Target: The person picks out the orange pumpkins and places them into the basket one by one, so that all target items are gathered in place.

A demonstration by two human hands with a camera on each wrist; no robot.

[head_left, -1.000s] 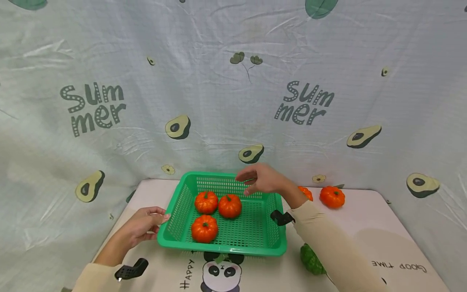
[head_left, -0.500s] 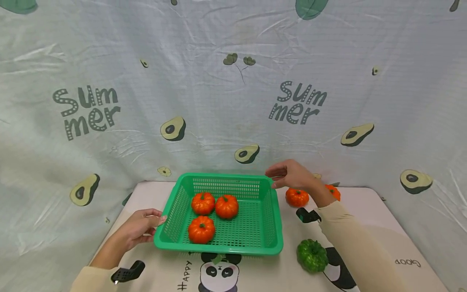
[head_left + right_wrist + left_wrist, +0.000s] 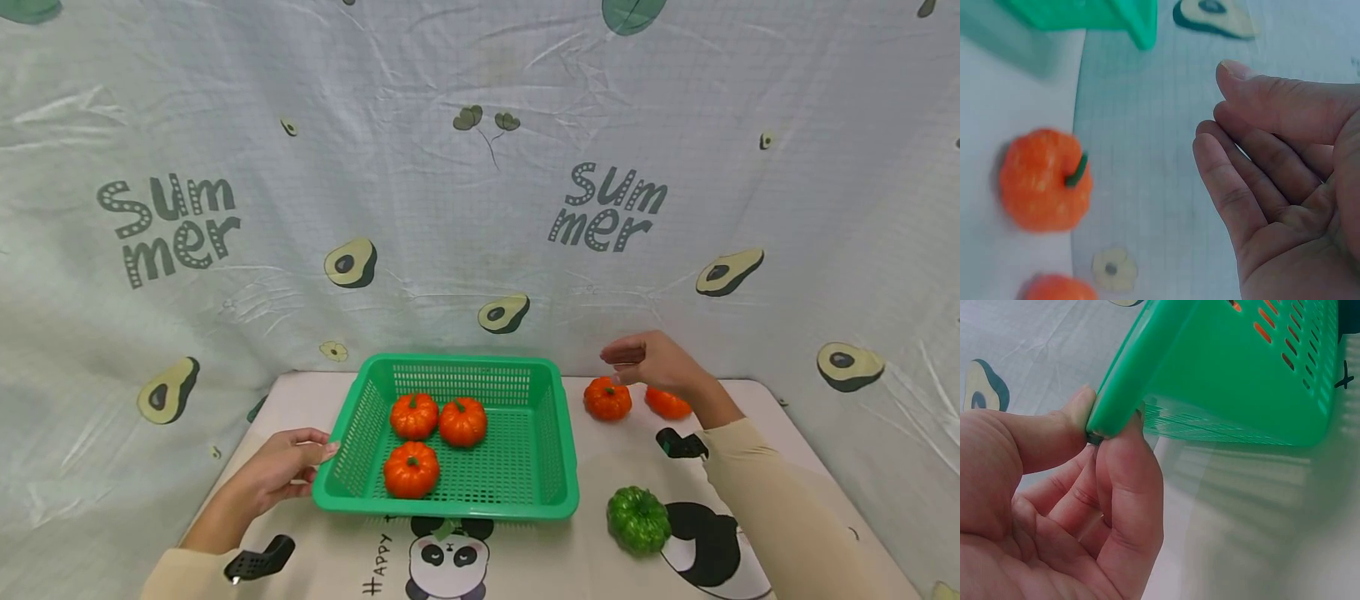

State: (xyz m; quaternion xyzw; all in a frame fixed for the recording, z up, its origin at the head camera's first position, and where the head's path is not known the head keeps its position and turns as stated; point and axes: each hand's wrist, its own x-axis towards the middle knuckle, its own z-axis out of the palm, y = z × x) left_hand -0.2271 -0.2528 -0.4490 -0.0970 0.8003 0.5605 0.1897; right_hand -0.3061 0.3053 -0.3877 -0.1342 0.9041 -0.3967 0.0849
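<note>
My left hand [image 3: 281, 471] pinches the left rim of a green plastic basket [image 3: 442, 506]; in the left wrist view, the thumb and forefinger [image 3: 1130, 487] grip that rim from both sides. Three small orange pumpkins sit in the basket's left half: one at the back left [image 3: 414, 416], one beside it [image 3: 462, 422], one in front [image 3: 411, 470]. Over the table's back right my right hand [image 3: 656, 364] hovers with nothing in it, fingers loosely bent. Below it on the table lie two more orange pumpkins, a left one [image 3: 607, 400] and a right one [image 3: 667, 404], the latter partly hidden by the hand.
A green pumpkin-shaped vegetable [image 3: 638, 521] lies on the table right of the basket. The white table [image 3: 322, 550] carries panda prints and lettering. Behind it hangs a pale curtain [image 3: 420, 150] printed with avocados.
My right hand has moved right, from above the basket to over the pumpkins at the back right. The left hand has kept its hold on the rim. The view has shifted slightly.
</note>
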